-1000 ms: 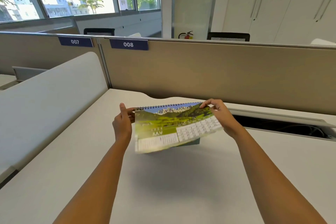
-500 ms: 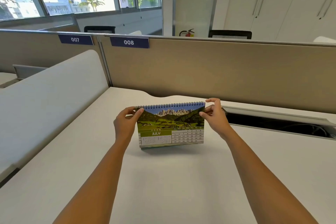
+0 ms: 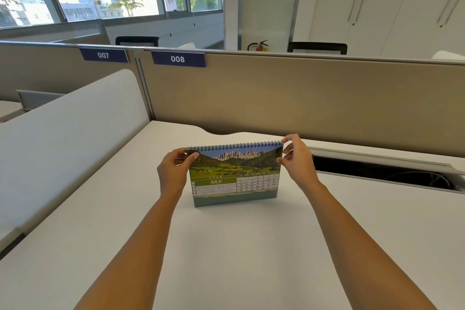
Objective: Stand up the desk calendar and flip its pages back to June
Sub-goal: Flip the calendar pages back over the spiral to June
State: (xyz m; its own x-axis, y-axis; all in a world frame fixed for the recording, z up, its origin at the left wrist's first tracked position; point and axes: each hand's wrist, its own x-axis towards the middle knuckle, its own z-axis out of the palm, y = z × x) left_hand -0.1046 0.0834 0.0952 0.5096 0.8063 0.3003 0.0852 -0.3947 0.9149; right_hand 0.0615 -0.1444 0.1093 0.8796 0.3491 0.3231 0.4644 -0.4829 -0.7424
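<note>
On our white desk the calendar, tilted a second ago, now stands; left hand and right hand pinch its top corners, July showing.

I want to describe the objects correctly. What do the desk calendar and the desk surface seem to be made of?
Desk calendar: apparently printed paper pages, slightly glossy, on a dark wire spiral; the teal base looks like card. Desk: smooth matte off-white top, probably laminate; the core is not visible.

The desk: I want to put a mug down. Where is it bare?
Bare desk lies between the calendar and the near edge, and left toward the white divider. Crowded only at the calendar, held by left hand and right hand; the cable slot is open.
</note>
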